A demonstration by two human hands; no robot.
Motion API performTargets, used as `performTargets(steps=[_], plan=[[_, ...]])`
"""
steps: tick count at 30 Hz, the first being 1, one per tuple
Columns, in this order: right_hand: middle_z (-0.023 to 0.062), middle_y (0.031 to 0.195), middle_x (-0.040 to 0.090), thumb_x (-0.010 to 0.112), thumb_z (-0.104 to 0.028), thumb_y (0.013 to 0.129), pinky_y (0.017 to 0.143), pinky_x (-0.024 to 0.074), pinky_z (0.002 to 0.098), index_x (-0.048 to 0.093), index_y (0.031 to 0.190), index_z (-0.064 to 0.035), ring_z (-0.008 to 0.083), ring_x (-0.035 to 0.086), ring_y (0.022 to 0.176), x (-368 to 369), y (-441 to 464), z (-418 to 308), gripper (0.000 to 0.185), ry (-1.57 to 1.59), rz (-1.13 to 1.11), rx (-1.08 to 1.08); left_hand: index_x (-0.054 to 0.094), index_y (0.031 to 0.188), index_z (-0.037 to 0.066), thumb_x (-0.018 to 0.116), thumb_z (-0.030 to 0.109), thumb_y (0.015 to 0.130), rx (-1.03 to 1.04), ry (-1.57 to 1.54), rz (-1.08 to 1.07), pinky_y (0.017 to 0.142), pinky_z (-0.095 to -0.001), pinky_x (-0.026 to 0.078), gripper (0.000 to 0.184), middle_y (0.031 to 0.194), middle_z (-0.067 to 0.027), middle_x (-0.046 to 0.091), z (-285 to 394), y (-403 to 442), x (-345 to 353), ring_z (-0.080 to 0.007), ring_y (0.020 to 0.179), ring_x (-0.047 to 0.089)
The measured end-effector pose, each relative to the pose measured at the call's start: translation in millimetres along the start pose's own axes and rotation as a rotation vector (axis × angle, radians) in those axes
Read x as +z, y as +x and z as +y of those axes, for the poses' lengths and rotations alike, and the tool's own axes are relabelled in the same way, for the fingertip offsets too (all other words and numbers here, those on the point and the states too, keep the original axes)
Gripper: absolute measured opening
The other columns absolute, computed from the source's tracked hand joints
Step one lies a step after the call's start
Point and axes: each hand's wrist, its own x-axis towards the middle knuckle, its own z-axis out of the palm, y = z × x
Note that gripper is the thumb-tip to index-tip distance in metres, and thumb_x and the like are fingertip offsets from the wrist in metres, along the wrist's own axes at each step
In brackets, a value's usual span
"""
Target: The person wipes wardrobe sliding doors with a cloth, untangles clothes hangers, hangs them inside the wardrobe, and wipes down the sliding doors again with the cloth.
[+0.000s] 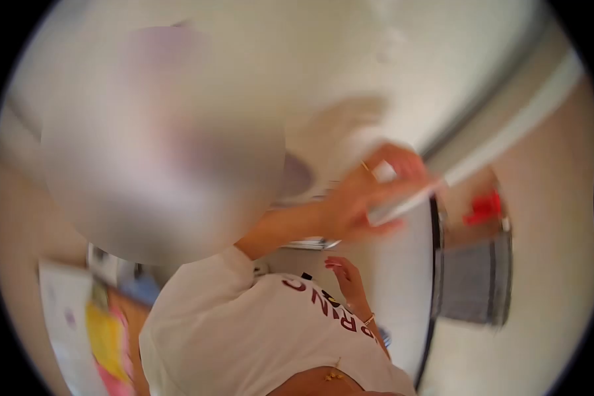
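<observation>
My left hand (376, 191), blurred by motion, reaches across in front of my chest with fingers bent round a thin pale object (399, 208). What that object is cannot be made out. Lower down, my right hand (346, 274) hangs beside my white shirt (211, 323), its fingers loosely bent and nothing visible in them. A bracelet circles each wrist. A large round blurred patch hides the upper left of the view, including what lies beyond my left forearm.
On the right are a grey fabric item (472, 284) and a red object (484, 208). A long pale bar or edge (508, 138) slants across the upper right. Yellow and pink cloth (109, 340) lies at the lower left, beside a white surface (66, 323).
</observation>
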Motion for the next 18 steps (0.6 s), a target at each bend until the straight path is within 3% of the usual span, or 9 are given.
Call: performTargets(steps=[2,4,5,7,8,11,12,14,18], plan=[[0.0084,0.104,0.064,0.047,-0.005,0.095,0.085,0.0474,0.0279,0.06,0.11,0.0013,0.0163,0.061,0.094,27,-3,-20,0.02,0.108,-0.138,0.112,0.062,0.123,0.013,0.067,0.019,0.083,0.06,-0.159,0.007,0.075,-0.0324,0.042,0.041,0.095,-0.0086,0.052,52,-37,-24,-0.0191,0.086,0.05],[0.0074,0.103,0.064,0.047,-0.005,0.095,0.084,0.0471,0.0278,0.06,0.108,-0.0002,0.0161,0.061,0.096,63,38,-32,0.019,0.199,-0.253,0.243,0.066,0.114,0.024,0.066,0.022,0.083,0.216,-0.138,0.217,0.059,-0.0295,0.038,0.031,0.085,-0.0042,0.051,83,-63,-62,-0.0161,0.069,0.048],[0.0073,0.102,0.064,0.047,-0.005,0.095,0.084,0.047,0.0275,0.06,0.108,0.0002,0.016,0.061,0.096,78,38,-33,0.019,0.013,-0.285,0.147,0.067,0.108,0.031,0.065,0.024,0.083,0.38,-0.111,0.44,0.052,-0.0284,0.034,0.026,0.08,-0.0018,0.05,110,-67,-59,-0.0149,0.06,0.047],[0.0073,0.101,0.064,0.048,-0.004,0.094,0.084,0.047,0.0269,0.06,0.108,0.0009,0.0159,0.061,0.095,106,54,-37,0.019,-0.332,-0.354,-0.08,0.066,0.098,0.037,0.063,0.022,0.082,0.413,-0.075,0.317,0.045,-0.0264,0.03,0.022,0.072,0.0003,0.047,154,-79,-92,-0.0126,0.051,0.042],[0.0073,0.101,0.064,0.048,-0.004,0.094,0.084,0.0469,0.0269,0.06,0.108,0.001,0.0158,0.061,0.095,120,56,-21,0.019,-0.234,-0.362,0.012,0.065,0.094,0.039,0.062,0.021,0.081,0.425,-0.055,0.264,0.043,-0.0255,0.029,0.023,0.069,0.0012,0.046,172,-87,-111,-0.0116,0.047,0.04],[0.0074,0.099,0.064,0.049,-0.002,0.093,0.085,0.0467,0.0267,0.059,0.109,0.0011,0.0155,0.061,0.094,215,82,6,0.02,-0.124,-0.445,0.188,0.055,0.107,0.045,0.058,0.011,0.082,0.391,0.004,0.156,0.041,-0.024,0.027,0.042,0.066,0.0016,0.043,239,-130,-189,-0.0103,0.046,0.038],[0.0074,0.099,0.064,0.049,-0.002,0.092,0.085,0.0466,0.0267,0.06,0.109,0.001,0.0155,0.061,0.094,238,91,5,0.02,-0.175,-0.542,0.159,0.046,0.119,0.05,0.055,0.005,0.083,0.323,0.038,0.106,0.042,-0.024,0.027,0.058,0.065,0.0011,0.043,258,-142,-208,-0.0103,0.047,0.037],[0.0068,0.098,0.064,0.048,0.0,0.091,0.085,0.0461,0.0262,0.059,0.11,0.0007,0.0151,0.06,0.093,299,104,-2,0.022,-0.274,-0.724,0.09,0.043,0.128,0.056,0.052,-0.001,0.082,0.301,0.098,0.103,0.041,-0.0245,0.03,0.074,0.065,0.0022,0.045,289,-166,-241,-0.0102,0.046,0.039],[0.0055,0.097,0.064,0.049,-0.004,0.092,0.083,0.0457,0.0253,0.06,0.11,0.0001,0.0135,0.059,0.092,405,113,-13,0.021,-0.359,-0.982,-0.063,0.05,0.124,0.057,0.05,0.0,0.08,0.423,0.291,0.165,0.039,-0.0255,0.034,0.072,0.059,0.003,0.041,328,-193,-280,-0.0106,0.042,0.04]])
